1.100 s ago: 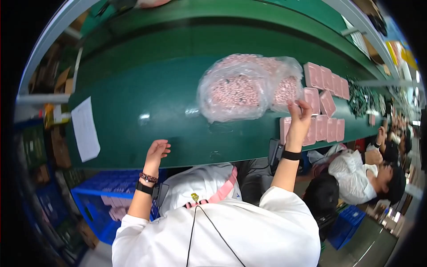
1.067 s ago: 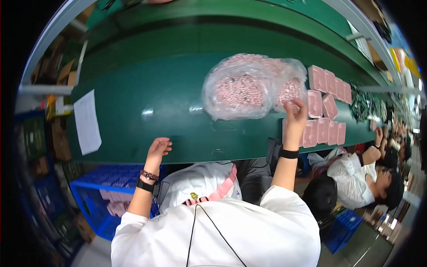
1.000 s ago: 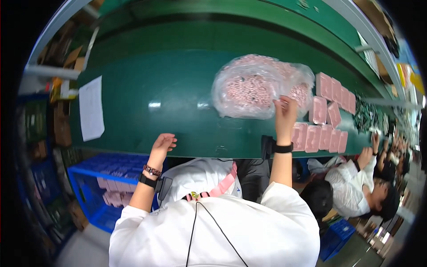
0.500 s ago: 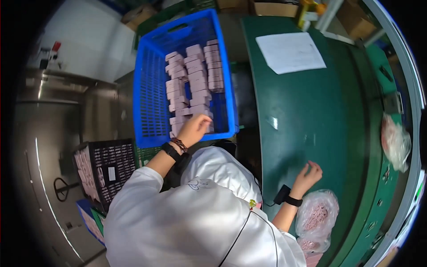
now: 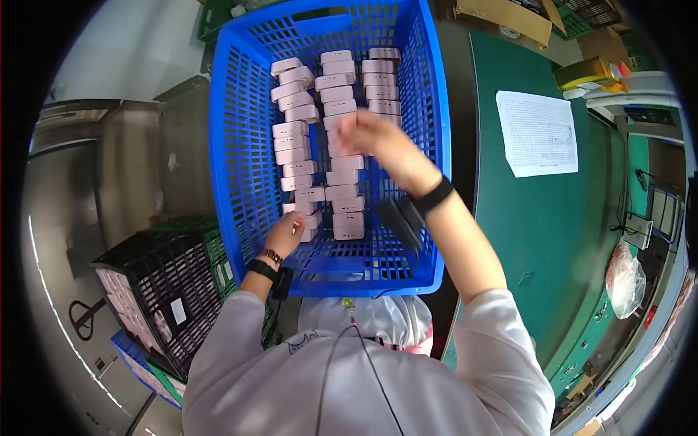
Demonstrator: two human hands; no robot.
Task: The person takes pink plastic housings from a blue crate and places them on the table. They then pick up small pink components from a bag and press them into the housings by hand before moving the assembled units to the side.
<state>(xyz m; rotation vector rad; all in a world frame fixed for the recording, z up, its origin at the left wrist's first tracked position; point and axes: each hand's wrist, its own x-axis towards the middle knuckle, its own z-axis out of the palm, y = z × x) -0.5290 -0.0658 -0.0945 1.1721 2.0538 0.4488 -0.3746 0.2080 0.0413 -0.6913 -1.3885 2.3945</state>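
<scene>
Rows of pale pink, rounded rectangular plastic casings (image 5: 347,224) with small slots stand inside a blue slatted crate (image 5: 331,289) in front of me. My left hand (image 5: 286,232) is at the near end of the left row, fingers loosely bent and thumb apart; nothing shows in it, and whether it touches the casings is unclear. Over the middle row hovers my right hand (image 5: 374,139), its fingers bent and smeared by motion, so what it holds, if anything, is hidden. Both wrists wear black bands with a small dark box attached.
To the right runs a green table (image 5: 509,240) bearing a printed paper sheet (image 5: 539,134). A black crate (image 5: 163,305) of pink pieces stands at left. Clear plastic bag (image 5: 625,283) lies far right; an open cardboard box (image 5: 509,18) is at the back.
My body and view have turned toward the blue crate. My right hand has swung from above the green table into the crate; my left hand stays by the left row.
</scene>
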